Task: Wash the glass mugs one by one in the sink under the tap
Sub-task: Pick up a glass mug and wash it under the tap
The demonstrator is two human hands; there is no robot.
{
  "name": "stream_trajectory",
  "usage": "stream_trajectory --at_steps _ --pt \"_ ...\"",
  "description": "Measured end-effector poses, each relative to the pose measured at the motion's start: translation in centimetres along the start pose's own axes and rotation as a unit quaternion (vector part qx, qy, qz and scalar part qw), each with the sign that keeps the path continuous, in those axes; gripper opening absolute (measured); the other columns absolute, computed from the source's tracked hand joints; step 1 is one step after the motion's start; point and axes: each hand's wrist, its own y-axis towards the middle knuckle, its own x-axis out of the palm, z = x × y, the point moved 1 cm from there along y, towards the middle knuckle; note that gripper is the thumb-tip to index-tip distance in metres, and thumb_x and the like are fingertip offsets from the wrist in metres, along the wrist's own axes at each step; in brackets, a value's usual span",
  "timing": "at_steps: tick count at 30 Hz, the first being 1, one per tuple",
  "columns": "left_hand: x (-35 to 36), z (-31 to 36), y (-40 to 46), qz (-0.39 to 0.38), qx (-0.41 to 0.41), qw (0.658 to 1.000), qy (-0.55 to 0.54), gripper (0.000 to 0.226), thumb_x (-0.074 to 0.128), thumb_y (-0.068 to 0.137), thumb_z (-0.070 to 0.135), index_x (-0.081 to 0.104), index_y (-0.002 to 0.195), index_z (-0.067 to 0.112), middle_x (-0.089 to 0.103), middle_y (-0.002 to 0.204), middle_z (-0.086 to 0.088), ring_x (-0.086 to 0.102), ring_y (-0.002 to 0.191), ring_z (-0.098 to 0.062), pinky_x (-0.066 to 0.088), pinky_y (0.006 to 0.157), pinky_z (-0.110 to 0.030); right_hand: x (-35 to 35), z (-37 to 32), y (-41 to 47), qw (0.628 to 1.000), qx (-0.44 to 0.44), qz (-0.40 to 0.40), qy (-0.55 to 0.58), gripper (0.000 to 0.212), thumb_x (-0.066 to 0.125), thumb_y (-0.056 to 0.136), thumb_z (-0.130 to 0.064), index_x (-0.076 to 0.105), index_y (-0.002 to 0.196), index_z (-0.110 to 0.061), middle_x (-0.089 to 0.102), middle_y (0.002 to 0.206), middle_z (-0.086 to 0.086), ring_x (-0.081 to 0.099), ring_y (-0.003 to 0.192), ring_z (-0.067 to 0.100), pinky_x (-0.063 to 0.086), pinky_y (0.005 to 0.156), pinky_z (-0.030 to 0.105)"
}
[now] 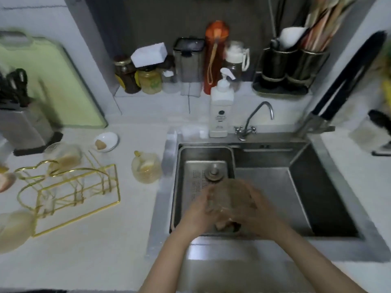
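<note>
- Both hands are meeting over the steel sink [330, 199], gripping one glass mug [229, 194] between them, above the sink's left part near the drain fitting [214, 174].
- The left hand [201, 212] is wrapping the mug's left side, with its fingers curling around the glass.
- The right hand [257, 210] is clasping the mug from the right, its fingers overlapping the lower part of the glass; the picture is blurred here, so the exact finger placement cannot be told.
- A second glass mug [146, 169] is standing on the white table [95, 250] just left of the sink's edge, with something yellowish inside it.
- A third glass mug [65, 156] is sitting further left, behind the gold wire rack [69, 191], and is also looking yellowish inside.
- The small chrome tap [257, 119] is rising at the back rim of the sink, well apart from the held mug; whether water is running cannot be told.
- A white pump bottle [221, 111] is standing just left of that tap, on the sink's back ledge.
- A small white dish [108, 141] is lying on the table between the rack and the sink.
- A pale green cutting board [61, 85] is leaning against the wall at the left, beside a knife block [23, 127].
</note>
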Motion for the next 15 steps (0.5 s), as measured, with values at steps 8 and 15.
stream_trajectory --at_steps 8,15 --pt "6.8 6.0 4.5 -0.068 0.078 0.995 0.015 0.056 0.073 0.077 0.031 0.05 0.128 0.033 0.061 0.119 0.015 0.059 0.111 -0.001 0.05 0.092 -0.019 -5.8 3.9 -3.0 0.982 0.072 0.137 0.11 0.079 0.084 0.067 -0.017 0.034 0.126 -0.034 0.052 0.117 -0.02 0.056 0.095 -0.014 0.042 0.078 0.002" --pt "10.7 7.1 6.2 -0.075 -0.008 0.995 -0.068 0.035 0.069 0.085 0.028 0.053 0.116 0.026 0.068 0.111 -0.001 0.066 0.098 -0.012 0.055 0.079 -0.027 -8.7 6.3 -4.9 0.978 0.035 0.175 0.104 0.076 0.081 0.071 -0.019 0.033 0.122 -0.047 0.043 0.122 -0.027 0.048 0.12 0.006 0.047 0.091 0.013"
